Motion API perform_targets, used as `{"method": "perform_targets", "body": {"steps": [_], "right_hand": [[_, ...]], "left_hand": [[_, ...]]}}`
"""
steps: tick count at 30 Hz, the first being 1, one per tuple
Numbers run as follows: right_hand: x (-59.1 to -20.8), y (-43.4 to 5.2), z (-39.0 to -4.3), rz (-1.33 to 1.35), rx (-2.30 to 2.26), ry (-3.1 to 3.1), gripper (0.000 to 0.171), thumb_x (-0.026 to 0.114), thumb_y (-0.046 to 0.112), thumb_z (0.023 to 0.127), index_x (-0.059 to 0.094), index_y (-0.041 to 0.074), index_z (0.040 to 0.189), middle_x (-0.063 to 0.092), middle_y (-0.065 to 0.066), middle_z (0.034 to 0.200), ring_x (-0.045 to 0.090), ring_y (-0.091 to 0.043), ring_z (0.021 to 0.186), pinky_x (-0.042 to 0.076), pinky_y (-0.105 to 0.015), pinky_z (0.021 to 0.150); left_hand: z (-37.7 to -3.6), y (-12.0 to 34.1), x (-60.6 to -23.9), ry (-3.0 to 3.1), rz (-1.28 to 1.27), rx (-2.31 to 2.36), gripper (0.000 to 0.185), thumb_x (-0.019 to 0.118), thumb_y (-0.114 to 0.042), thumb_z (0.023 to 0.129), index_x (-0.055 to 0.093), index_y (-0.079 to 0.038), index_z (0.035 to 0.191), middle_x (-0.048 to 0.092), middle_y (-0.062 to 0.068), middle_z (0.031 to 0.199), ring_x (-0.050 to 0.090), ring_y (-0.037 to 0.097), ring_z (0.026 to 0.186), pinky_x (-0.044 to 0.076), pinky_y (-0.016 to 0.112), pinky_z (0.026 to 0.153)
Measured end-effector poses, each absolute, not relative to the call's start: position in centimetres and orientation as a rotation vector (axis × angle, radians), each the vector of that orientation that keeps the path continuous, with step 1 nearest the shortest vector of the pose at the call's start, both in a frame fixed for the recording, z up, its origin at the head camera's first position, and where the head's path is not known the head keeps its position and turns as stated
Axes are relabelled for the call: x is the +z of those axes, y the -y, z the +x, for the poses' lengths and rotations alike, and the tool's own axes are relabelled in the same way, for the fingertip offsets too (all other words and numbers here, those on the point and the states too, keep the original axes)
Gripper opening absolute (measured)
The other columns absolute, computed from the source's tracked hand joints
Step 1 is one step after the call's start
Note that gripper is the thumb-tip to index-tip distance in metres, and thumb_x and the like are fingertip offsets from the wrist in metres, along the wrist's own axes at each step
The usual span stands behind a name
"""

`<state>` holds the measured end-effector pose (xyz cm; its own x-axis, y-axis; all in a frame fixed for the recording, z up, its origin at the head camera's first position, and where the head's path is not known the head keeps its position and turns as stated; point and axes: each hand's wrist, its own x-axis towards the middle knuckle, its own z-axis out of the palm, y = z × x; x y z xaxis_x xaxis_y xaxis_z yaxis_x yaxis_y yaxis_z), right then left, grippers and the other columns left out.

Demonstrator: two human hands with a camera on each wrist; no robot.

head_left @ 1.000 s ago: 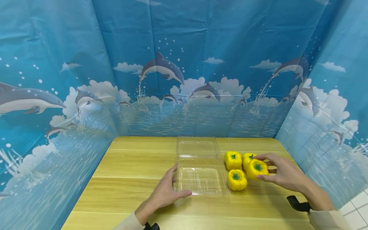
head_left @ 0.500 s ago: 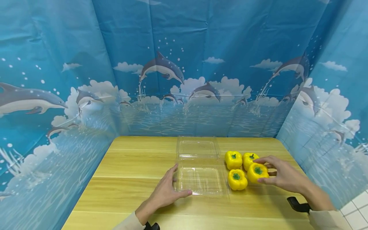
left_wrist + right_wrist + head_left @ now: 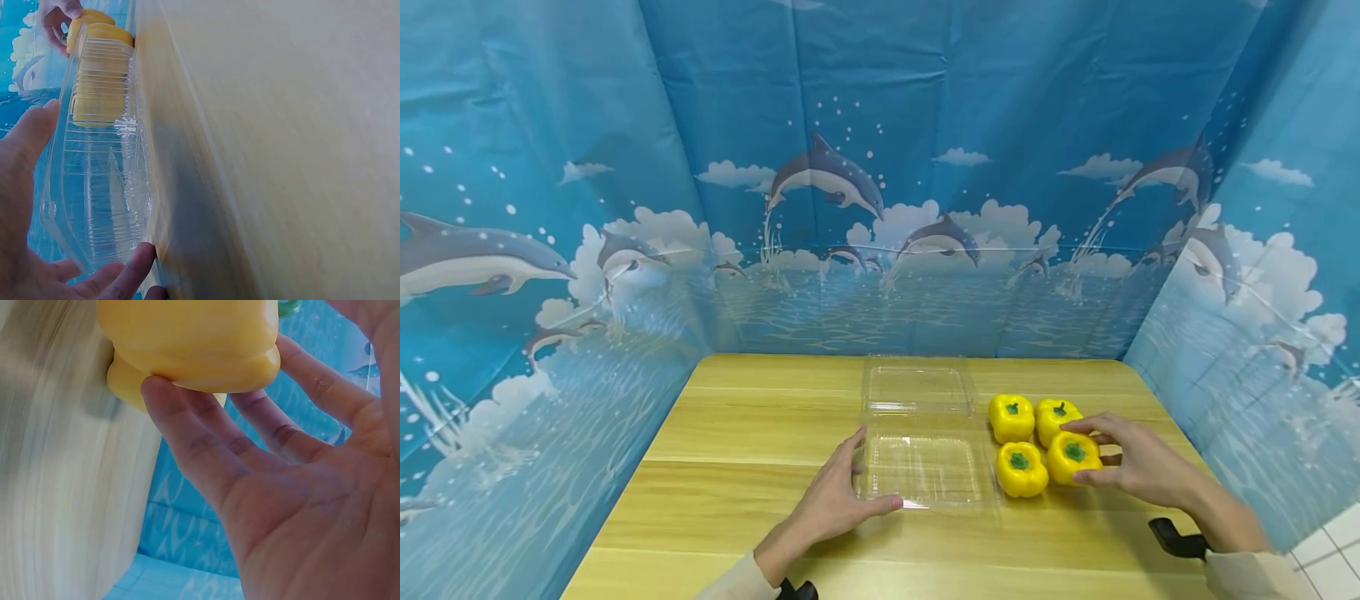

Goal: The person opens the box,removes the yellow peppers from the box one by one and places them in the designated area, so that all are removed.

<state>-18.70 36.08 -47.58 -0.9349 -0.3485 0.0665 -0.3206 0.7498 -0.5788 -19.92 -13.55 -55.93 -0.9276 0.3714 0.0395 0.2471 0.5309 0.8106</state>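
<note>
We see our right hand [image 3: 1138, 462] curled round a yellow pepper [image 3: 1072, 457], thumb at its near side and fingers over the far side. The pepper sits on the wooden table [image 3: 737, 450], right of centre, the near-right one of a cluster of four. Touching it on the left is a second pepper [image 3: 1019, 469]; behind it lie a third pepper [image 3: 1054, 417] and a fourth pepper [image 3: 1011, 416], all green stems up. The right wrist view shows the fingers [image 3: 206, 444] pressed against the pepper's side.

Just left of the cluster lies an open clear plastic clamshell box [image 3: 922, 467], its lid [image 3: 916, 387] folded back toward the wall. Our left hand [image 3: 833, 500] rests against the box's near-left corner, thumb along the front edge, fingers straight up its left side, not closed.

The table's pale planks run left to right. Blue sheets printed with dolphins, clouds and waves [image 3: 827, 179] wall it on three sides; white floor tiles [image 3: 1337, 533] show at lower right.
</note>
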Motion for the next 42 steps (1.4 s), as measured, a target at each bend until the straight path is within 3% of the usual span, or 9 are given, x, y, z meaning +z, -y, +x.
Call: {"method": "perform_targets", "body": {"steps": [42], "right_hand": [[-49.5, -37.9, -20.6, -0.609, -0.960, -2.785, 0.071, 0.097, 0.030, 0.097, 0.068, 0.003, 0.156, 0.067, -0.034, 0.157, 0.070, -0.060, 0.134, 0.073, -0.052, 0.095]], "left_hand": [[-20.6, 12.7, -56.2, -2.626, 0.492, 1.366, 0.129, 0.094, -0.064, 0.093, 0.021, -0.015, 0.188, 0.042, 0.017, 0.187, 0.070, 0.041, 0.147, 0.065, 0.069, 0.111]]}}
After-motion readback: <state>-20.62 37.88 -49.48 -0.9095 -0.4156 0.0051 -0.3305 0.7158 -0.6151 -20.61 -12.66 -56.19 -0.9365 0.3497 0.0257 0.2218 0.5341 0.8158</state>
